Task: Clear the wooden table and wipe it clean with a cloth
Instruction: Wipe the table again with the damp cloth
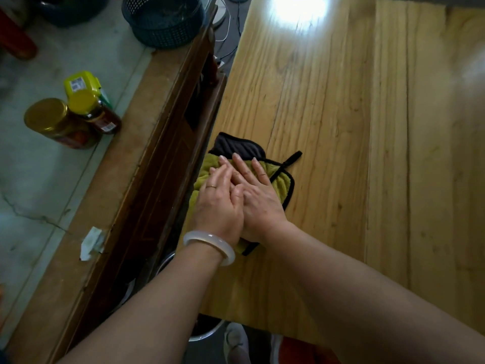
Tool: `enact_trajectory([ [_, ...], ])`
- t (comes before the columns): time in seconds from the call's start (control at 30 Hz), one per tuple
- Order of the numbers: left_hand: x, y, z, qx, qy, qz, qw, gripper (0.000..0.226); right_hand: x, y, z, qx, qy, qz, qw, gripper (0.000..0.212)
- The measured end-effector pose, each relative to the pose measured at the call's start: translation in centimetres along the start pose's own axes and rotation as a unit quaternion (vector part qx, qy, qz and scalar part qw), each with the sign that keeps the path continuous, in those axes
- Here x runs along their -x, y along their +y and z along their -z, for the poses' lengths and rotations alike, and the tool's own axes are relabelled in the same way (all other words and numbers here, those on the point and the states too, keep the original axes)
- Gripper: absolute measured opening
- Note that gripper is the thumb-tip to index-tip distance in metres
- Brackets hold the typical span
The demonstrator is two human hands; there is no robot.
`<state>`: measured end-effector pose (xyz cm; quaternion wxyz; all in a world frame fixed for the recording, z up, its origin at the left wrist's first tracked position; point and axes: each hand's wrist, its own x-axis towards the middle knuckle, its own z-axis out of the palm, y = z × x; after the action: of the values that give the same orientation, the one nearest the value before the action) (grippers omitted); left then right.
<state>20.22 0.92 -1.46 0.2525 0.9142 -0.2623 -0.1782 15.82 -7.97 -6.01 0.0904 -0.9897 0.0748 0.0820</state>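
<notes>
Head view, looking down: a green cloth [278, 185] with black trim lies at the left edge of a pale wooden bench [341, 127], near the person. Both hands press flat on it, fingers straight, no grip curled round the fabric. The left hand [217, 203] partly overlaps the right hand [259, 198]. The visible benchtop carries only the cloth, so clearing looks done and wiping is the step in hand. Next, I judge, the cloth needs pushing right and far across the boards. Two jars [73, 119] stand on the floor at left.
</notes>
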Motion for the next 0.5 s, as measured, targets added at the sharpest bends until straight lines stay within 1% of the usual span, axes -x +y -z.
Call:
enact_trajectory([
  [0.07,0.2,0.8,-0.9,-0.016,-0.025,-0.038,0.999,0.048,1.1,1.3,0.1,-0.001,0.003,-0.013,1.0,0.073],
  [0.13,0.7,1.8,-1.6,0.014,-0.035,-0.063,0.997,0.046,2.7,2.6,0.1,-0.009,0.007,-0.031,0.999,0.07],
  [0.2,1.1,2.7,-2.4,0.043,-0.03,-0.093,0.994,0.043,4.5,4.1,0.1,-0.023,0.011,-0.055,0.998,0.069],
  [0.3,1.1,4.0,-3.6,0.024,-0.016,-0.132,0.991,0.043,7.4,6.7,0.1,-0.054,0.029,-0.094,0.994,0.069],
  [0.4,0.6,5.1,-4.6,0.002,-0.021,-0.114,0.993,0.05,10.3,9.8,-0.2,-0.047,0.037,-0.124,0.99,0.07],
  [0.5,0.2,5.8,-5.7,-0.088,-0.076,-0.098,0.988,0.053,12.7,12.6,-0.4,-0.039,0.047,-0.162,0.985,0.071],
])
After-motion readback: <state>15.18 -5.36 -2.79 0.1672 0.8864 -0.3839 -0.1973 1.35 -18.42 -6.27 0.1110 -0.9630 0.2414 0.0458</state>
